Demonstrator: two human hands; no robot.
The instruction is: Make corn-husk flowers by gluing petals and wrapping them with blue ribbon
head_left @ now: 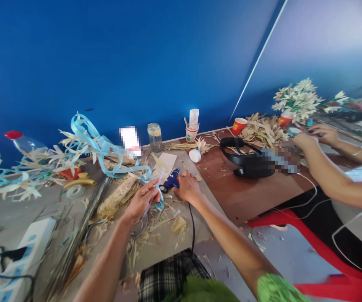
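Observation:
My left hand is closed, with a pale translucent glue stick pinched between thumb and fingers and pointing up. A loop of light blue ribbon hangs just beside those fingertips. To the right, my right hand grips a dark blue glue gun; its fingers partly hide the handle. From under that hand a black cord runs down to the table's front edge. Straw scraps and a yellowish square piece lie below both hands.
Left stand dried-leaf flowers, a wire bundle and a white power strip. Behind are a glass jar and a paper cup. A black headset lies to the right, near another person's hands.

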